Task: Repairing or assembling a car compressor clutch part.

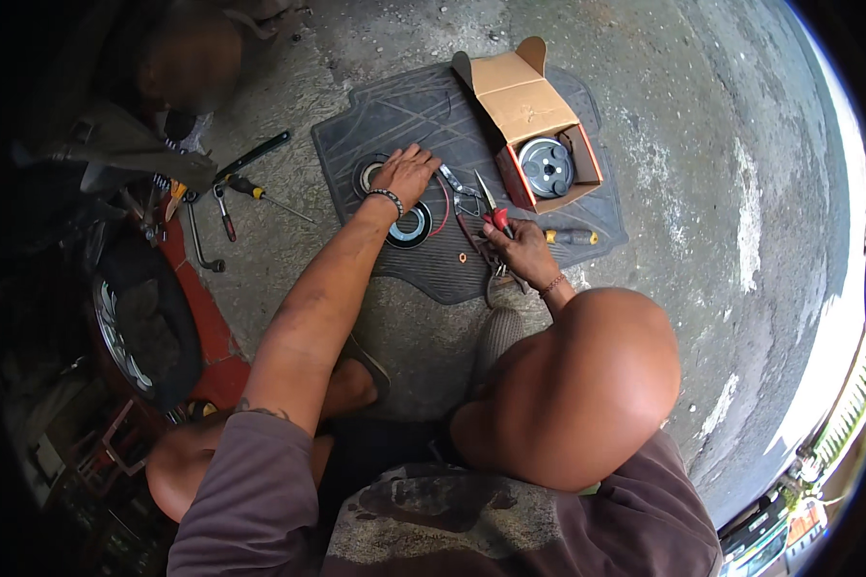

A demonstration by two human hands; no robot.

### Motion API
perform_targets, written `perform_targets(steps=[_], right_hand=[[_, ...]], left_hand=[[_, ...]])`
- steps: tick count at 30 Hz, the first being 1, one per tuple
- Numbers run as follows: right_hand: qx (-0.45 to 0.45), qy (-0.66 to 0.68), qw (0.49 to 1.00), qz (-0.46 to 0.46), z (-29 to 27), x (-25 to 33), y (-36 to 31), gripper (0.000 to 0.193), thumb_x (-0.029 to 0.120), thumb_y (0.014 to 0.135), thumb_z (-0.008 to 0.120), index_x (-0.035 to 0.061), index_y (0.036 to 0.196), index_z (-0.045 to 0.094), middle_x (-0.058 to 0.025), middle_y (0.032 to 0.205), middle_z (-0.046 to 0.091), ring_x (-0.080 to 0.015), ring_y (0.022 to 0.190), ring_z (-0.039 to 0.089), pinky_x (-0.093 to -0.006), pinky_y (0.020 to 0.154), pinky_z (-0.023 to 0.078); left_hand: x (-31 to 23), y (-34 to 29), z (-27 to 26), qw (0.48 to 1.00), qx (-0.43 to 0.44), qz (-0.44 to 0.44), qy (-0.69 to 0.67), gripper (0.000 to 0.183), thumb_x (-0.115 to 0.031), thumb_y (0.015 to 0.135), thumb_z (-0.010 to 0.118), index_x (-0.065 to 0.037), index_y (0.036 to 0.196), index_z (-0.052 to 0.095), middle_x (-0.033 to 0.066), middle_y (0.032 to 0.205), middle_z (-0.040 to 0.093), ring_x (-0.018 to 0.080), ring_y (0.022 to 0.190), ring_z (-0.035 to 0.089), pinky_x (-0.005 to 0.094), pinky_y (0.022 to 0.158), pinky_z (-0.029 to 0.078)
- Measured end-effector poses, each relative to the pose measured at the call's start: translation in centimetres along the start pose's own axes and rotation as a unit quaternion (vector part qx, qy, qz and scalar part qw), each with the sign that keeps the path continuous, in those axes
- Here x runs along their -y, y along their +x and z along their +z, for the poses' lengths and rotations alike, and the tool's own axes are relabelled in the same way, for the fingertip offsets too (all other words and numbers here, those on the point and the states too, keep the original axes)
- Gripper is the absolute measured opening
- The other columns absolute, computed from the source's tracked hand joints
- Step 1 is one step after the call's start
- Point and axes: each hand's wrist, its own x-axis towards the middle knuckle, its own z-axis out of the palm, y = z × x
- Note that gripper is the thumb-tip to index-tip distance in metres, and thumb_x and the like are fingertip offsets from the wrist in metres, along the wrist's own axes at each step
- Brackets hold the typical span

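Head view: one dark rubber mat lies on the concrete floor, carrying one open cardboard box with one metal disc inside. On the mat are two rings: the left hand rests open-fingered on one ring, the other ring lying beside the wrist. The right hand grips one pair of red-handled pliers.

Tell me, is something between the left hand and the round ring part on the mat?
No. The left hand already rests on the ring part on the rubber mat; nothing visible lies between them.
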Motion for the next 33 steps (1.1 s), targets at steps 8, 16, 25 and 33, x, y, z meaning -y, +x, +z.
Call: perform_targets(steps=[8, 16, 25, 33], right_hand=[[0.117, -0.091, 0.989, -0.020, 1.0, -0.1, -1.5, 0.044, 0.041, 0.093, 0.063, -0.0011, 0.102, 0.069, -0.0249, 0.075, 0.064, -0.0345, 0.075, 0.065, -0.0457, 0.073, 0.047], [0.130, -0.095, 0.987, 0.014, 4.9, 0.6, -2.8, 0.046, 0.042, 0.094, 0.060, 0.0006, 0.113, 0.066, -0.0266, 0.100, 0.067, -0.0424, 0.100, 0.063, -0.0470, 0.091, 0.047], [0.033, -0.146, 0.984, -0.096, 5.7, -1.0, -2.7, 0.044, 0.038, 0.093, 0.063, -0.0025, 0.110, 0.065, -0.0268, 0.096, 0.067, -0.0432, 0.097, 0.063, -0.0479, 0.091, 0.047], [0.002, -0.117, 0.991, -0.071, 6.0, 0.0, -3.3, 0.039, 0.030, 0.086, 0.072, -0.0049, 0.098, 0.062, -0.0279, 0.097, 0.066, -0.0439, 0.094, 0.065, -0.0472, 0.084, 0.051]], left_hand=[[-0.7, -2.5, -4.0, 0.990, 0.026, -0.048, -0.127, 0.027, -0.017, 0.088, 0.067, -0.001, 0.109, 0.064, 0.0199, 0.098, 0.070, 0.0382, 0.099, 0.064, 0.0464, 0.093, 0.048], [-5.6, -8.4, -3.3, 0.918, -0.087, -0.256, -0.288, 0.037, -0.022, 0.075, 0.083, -0.001, 0.102, 0.071, 0.0098, 0.078, 0.070, 0.0145, 0.066, 0.063, 0.0293, 0.063, 0.051], [-6.9, -9.0, -1.4, 0.887, -0.134, -0.258, -0.359, 0.040, -0.019, 0.074, 0.085, -0.003, 0.104, 0.065, 0.0103, 0.091, 0.071, 0.0187, 0.078, 0.067, 0.0319, 0.070, 0.053], [-5.1, -9.1, -0.4, 0.844, -0.002, -0.278, -0.458, 0.034, -0.023, 0.089, 0.072, 0.003, 0.107, 0.061, 0.0120, 0.092, 0.072, 0.0189, 0.081, 0.070, 0.0326, 0.070, 0.054]])
